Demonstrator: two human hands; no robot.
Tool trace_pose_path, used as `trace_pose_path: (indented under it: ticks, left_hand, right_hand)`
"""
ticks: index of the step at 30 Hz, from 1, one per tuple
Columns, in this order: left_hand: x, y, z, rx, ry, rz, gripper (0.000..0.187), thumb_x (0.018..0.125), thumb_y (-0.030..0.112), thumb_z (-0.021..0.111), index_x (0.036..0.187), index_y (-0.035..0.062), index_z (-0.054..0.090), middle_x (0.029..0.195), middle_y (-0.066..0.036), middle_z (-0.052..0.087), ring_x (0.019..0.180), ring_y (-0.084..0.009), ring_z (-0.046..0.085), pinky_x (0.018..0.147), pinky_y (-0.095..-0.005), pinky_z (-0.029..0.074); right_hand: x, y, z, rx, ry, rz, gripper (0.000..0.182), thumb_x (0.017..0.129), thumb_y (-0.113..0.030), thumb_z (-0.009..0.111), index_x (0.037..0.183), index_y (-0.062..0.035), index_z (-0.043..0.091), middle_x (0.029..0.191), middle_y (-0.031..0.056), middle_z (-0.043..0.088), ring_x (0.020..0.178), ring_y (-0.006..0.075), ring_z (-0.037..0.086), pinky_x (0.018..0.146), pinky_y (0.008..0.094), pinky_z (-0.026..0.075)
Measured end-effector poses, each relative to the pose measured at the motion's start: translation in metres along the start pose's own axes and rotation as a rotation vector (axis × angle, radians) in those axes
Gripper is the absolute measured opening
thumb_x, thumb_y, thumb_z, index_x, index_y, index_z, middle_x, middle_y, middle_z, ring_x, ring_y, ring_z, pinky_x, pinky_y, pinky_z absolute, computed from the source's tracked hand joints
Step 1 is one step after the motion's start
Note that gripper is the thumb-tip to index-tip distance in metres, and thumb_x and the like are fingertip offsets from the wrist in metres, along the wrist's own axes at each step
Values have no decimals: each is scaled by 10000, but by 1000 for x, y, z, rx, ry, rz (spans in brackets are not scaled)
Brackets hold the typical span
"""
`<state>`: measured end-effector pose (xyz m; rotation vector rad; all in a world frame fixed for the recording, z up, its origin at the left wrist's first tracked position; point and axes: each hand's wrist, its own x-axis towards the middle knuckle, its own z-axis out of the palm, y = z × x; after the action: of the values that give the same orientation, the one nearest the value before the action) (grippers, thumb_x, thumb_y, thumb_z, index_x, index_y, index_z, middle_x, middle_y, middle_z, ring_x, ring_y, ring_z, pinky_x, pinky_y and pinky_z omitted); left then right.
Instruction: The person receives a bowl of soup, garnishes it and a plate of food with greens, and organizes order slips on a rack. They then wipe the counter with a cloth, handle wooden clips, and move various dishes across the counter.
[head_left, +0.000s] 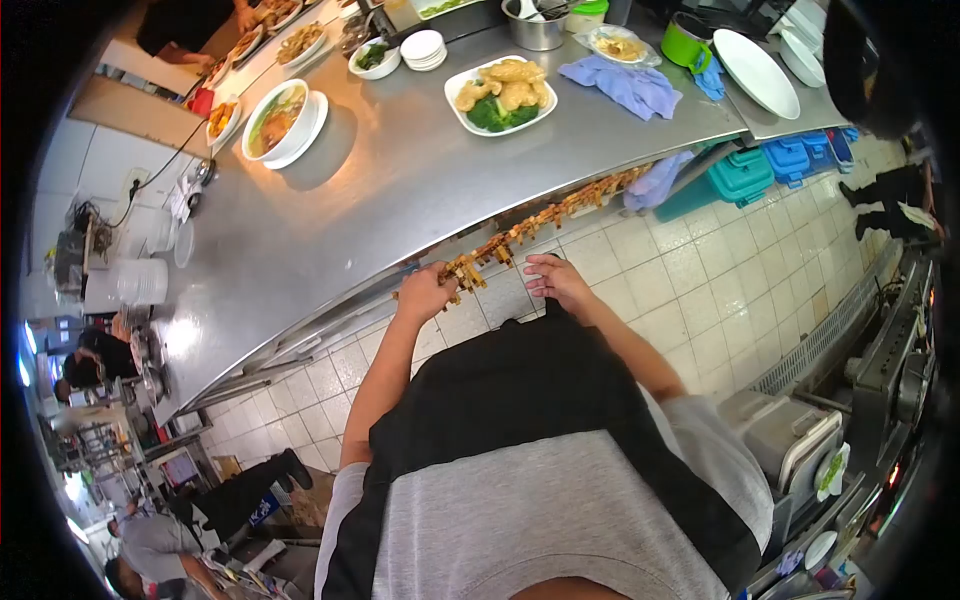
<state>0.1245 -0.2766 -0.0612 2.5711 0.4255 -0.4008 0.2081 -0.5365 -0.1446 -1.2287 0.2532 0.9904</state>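
A long row of wooden clothespins [540, 224] hangs along the front edge of the steel counter [390, 170]. My left hand [428, 293] is at the row's near left end, its fingers closed around a clothespin; the fingertips are partly hidden. To the right, my right hand [562, 282] hovers just below the row, fingers loosely apart and nothing in them. Beyond the hands, a square white plate [548, 106] on the counter bears broccoli [500, 115] under pale, sauced pieces [508, 80]. A bowl of soup [277, 120] rests on a white saucer at the left.
Purple cloths [628, 86] lie by a green mug [686, 42] and an oval white plate [757, 72]. Teal and blue bins [740, 178] stand under the counter's right end. Stove equipment [895, 350] lines the right side. Other people [160, 545] stand at the left and far right.
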Motion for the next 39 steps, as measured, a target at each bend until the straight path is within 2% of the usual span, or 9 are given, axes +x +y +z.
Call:
trace_pose_path:
  ticks: [3,5,6,9,19,25,27,37,39]
  left_hand:
    - [-4,6,-13,-92,-121,-103,363,812,369,530,1025,99,648,896,-180,676,902,-361,627,833,-441,465]
    - [-3,-1,-11,-183,-91,-21,371,850,359,453,1019,90,646,949,-188,667,934,-363,615,828,-437,462]
    - [-6,-5,-11,-134,-48,176,399,878,343,374,1015,78,639,994,-214,648,956,-384,596,827,-440,454]
    - [-4,-6,-13,-138,-80,89,413,881,335,347,1005,64,633,1011,-234,633,972,-402,580,838,-452,444]
    - [0,-13,-9,-161,-70,30,452,866,364,350,1017,50,638,1008,-257,625,965,-427,575,844,-456,434]
    - [-10,6,-25,-184,-96,-34,432,866,347,366,1003,37,634,1041,-256,618,960,-423,580,848,-460,439]
    - [-4,-6,-15,-91,-72,111,413,875,327,360,972,29,629,1041,-247,621,962,-417,579,836,-463,441]
    - [4,-11,-10,-152,-165,17,393,881,317,349,965,64,637,1051,-213,627,984,-388,578,825,-452,444]
    - [5,-15,-7,-160,-101,132,390,880,314,348,957,61,635,1036,-207,631,973,-384,583,813,-444,449]
  right_hand:
    - [7,2,13,87,-145,54,459,903,-162,574,1332,-76,435,1105,79,588,890,214,611,754,351,506]
    - [7,3,25,110,-146,71,515,903,-168,583,1365,-84,372,1149,80,570,924,227,606,776,370,506]
    - [4,2,31,146,-137,87,576,902,-174,592,1397,-93,309,1193,80,552,959,239,600,797,389,505]
    - [4,0,41,180,-195,49,672,880,-186,632,1422,-121,239,1248,67,519,1025,243,572,809,400,501]
    - [11,6,50,265,-260,-19,545,871,-140,641,1331,-188,352,1184,25,530,1083,234,541,822,417,488]
    - [10,5,52,336,-367,31,267,865,-131,647,1093,-152,511,1046,14,590,936,200,595,798,396,492]
    - [10,12,49,309,-346,90,218,863,-154,656,1049,-128,545,965,10,607,856,169,597,787,377,494]
    - [-14,9,68,281,-407,193,242,890,-209,640,1074,-100,528,984,22,590,876,164,585,770,359,502]
    - [-8,16,69,198,-428,138,244,896,-207,634,1082,-98,520,1015,26,580,883,168,584,769,357,504]
